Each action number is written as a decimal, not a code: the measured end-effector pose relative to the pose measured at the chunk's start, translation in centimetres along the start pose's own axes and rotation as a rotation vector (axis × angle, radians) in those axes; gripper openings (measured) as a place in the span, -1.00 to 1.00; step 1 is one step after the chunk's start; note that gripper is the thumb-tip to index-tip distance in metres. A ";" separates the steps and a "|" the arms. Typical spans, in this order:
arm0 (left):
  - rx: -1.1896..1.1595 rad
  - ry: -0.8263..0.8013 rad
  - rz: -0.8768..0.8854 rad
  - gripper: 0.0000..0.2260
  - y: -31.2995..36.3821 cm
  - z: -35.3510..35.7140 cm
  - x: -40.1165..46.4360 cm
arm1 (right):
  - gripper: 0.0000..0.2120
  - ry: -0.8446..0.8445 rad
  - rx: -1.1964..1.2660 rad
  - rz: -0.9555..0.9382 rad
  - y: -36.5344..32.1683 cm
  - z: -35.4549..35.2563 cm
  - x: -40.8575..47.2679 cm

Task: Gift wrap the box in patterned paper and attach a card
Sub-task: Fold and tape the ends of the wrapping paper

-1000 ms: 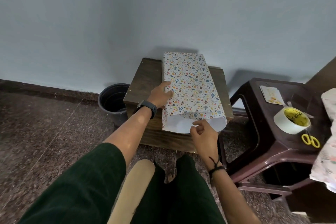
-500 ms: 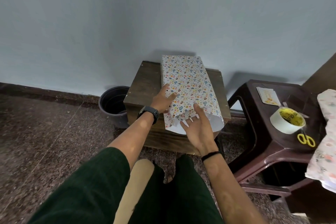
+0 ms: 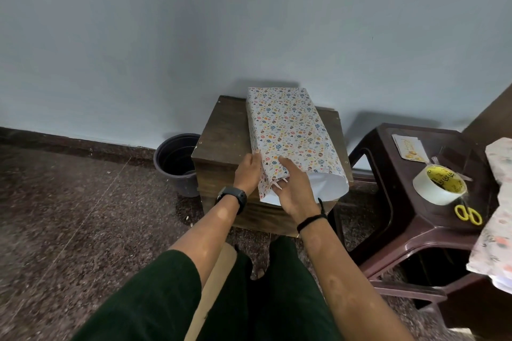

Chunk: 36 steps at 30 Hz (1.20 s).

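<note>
The box wrapped in patterned paper lies lengthwise on a small wooden stool. The paper's near end is open and shows its white inside. My left hand presses against the left side of the paper near that open end. My right hand holds the near left part of the paper, thumb on top and fingertips tucked under the edge. A small card lies on the brown plastic stool to the right.
On the plastic stool there are also a roll of clear tape, yellow-handled scissors and more patterned paper draped at its right edge. A black bucket stands left of the wooden stool, by the wall.
My left hand slid from the top of the paper down to its left side. My right hand moved left from the open end's middle, and its fingers went under the paper's edge.
</note>
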State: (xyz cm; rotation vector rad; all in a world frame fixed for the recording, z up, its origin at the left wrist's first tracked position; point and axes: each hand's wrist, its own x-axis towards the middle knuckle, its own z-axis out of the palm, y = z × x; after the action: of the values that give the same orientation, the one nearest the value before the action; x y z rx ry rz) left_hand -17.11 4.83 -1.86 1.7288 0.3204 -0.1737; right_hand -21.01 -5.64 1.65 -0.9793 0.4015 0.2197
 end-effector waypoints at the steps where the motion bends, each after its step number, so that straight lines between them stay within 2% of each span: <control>1: -0.014 -0.014 -0.004 -0.70 -0.3 0.1 -0.1 | -0.53 0.014 -0.056 -0.012 0.2 0.0 0.2; 2: -0.023 -0.031 -0.016 -0.69 -0.4 0.2 -0.3 | -0.45 0.026 -0.108 -0.030 0.3 0.0 0.1; 4: -0.034 -0.053 -0.047 -0.62 -0.5 0.5 -0.4 | -0.45 0.029 -0.194 -0.063 0.2 -0.4 0.2; 8: -0.113 -0.069 -0.147 -0.54 0.2 1.1 -0.1 | -0.69 0.004 -0.423 -0.138 0.4 -1.3 -0.1; 9: -0.118 -0.068 -0.159 -0.52 0.4 1.2 0.1 | -0.68 0.020 -0.494 -0.158 0.6 -1.5 0.1; 11: -0.110 -0.066 -0.179 -0.40 0.9 1.5 0.5 | -0.52 0.035 -0.617 -0.162 0.9 -2.0 0.2; 14: -0.032 -0.023 -0.169 -0.27 1.9 1.7 1.1 | -0.60 0.039 -0.621 -0.181 0.9 -2.1 0.5; 17: 0.027 0.000 -0.154 -0.27 2.7 1.4 2.2 | -0.62 0.052 -0.654 -0.222 0.8 -2.1 0.6; 23: 0.133 -0.003 -0.133 -0.40 3.0 0.0 3.8 | -0.75 0.010 -0.646 -0.200 1.5 -0.4 0.7; 28: 0.243 0.072 -0.101 -0.55 3.0 -3.0 4.6 | -0.60 -0.182 -0.597 -0.038 3.6 3.1 0.6; 31: 0.283 0.079 -0.099 -0.53 3.0 -3.9 4.6 | -0.78 -0.207 -0.556 -0.017 4.4 3.3 0.4; 34: 0.216 0.085 -0.072 -0.63 2.4 -3.6 3.6 | -0.90 -0.135 -0.302 -0.067 3.5 1.4 -0.7; 36: 0.078 0.084 -0.065 -0.71 1.3 -3.4 2.9 | -0.91 -0.114 -0.142 -0.070 2.5 -0.1 -1.1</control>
State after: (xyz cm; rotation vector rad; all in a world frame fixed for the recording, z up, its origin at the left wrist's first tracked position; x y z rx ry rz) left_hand -14.21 8.28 -0.86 1.8069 0.4373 -0.1631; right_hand -22.94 -4.42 0.16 -1.1130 0.2490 0.2421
